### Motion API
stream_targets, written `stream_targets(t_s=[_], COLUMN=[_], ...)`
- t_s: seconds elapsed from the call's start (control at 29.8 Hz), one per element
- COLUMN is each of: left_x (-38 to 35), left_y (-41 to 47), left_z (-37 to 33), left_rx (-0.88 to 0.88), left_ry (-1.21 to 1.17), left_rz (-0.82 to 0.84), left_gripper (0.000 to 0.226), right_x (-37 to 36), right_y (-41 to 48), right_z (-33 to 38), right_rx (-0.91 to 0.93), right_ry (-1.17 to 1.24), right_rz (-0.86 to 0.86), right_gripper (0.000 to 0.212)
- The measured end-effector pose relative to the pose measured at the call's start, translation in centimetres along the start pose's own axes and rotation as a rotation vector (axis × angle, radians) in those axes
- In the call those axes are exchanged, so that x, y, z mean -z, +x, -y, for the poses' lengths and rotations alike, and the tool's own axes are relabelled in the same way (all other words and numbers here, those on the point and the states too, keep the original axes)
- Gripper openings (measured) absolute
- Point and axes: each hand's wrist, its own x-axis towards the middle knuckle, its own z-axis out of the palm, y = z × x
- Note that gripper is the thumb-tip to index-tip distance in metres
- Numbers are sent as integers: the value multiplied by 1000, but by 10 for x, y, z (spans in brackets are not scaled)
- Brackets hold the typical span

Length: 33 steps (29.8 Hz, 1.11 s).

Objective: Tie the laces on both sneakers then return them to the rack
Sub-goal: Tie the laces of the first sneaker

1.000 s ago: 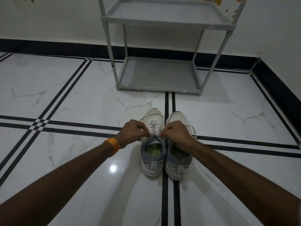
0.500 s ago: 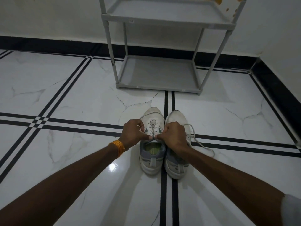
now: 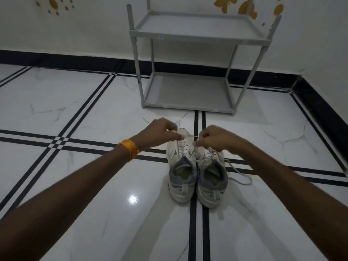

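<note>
Two white-and-grey lace-up sneakers (image 3: pixel 197 172) are stood side by side on glossy white marble floor w/ black stripes (image 3: pixel 75 185), heels nearest. Above the left one, a white lace (image 3: pixel 188 136) is pinched taut btwn left hand (image 3: pixel 160 132) and right hand (image 3: pixel 216 138). Beyond, a grey two-tier plastic rack (image 3: pixel 197 36) is set against the wall.

We cannot see the toe of the left sneaker (image 3: pixel 181 166) behind the left hand (image 3: pixel 160 132), nor what the curled right hand (image 3: pixel 216 138) pinches. The rack (image 3: pixel 199 37) runs past the top edge; both forearms leave the frame below.
</note>
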Motion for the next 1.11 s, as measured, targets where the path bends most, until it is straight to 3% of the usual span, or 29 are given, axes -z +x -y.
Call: stream_targets(t_s=[0.1,0.23,0.3,0.37,0.44,0.5,0.57,0.64,0.74,0.97,1.11], left_x=[20,16,19,27,33,34,31,30,32,27,30], left_y=[1,14,20,23,25,27,27,21,16,11,11], left_z=[-40,-62,-65,-70,-74,-74,-71,-70,-71,-63,-54], left_rx=[-256,-571,-611,-561,-472,-319,-181,-126,-97,-5,-2], left_ry=[41,613,894,993,854,491,153,-29,-135,-266,-323], left_rz=[79,107,34,-24,-59,-17,40,78,118,76,71], left_gripper=[27,30,31,32,31,33,37,32,28,25,13], right_x=[44,71,70,67,64,59,46,30,22,12,16], right_y=[-5,-9,-10,-8,-9,-9,-14,-17,-13,-9,-8], right_z=[28,63,72,72,63,49,37,32,29,34,36], right_rx=[111,230,253,272,253,202,161,170,251,299,218], right_ry=[248,223,132,151,235,248,191,185,304,579,967], right_rz=[-45,-115,-135,-203,-296,-351,-232,-106,-230,-277,-358], right_gripper=[28,32,29,20,13,29,28,16,15,17,10])
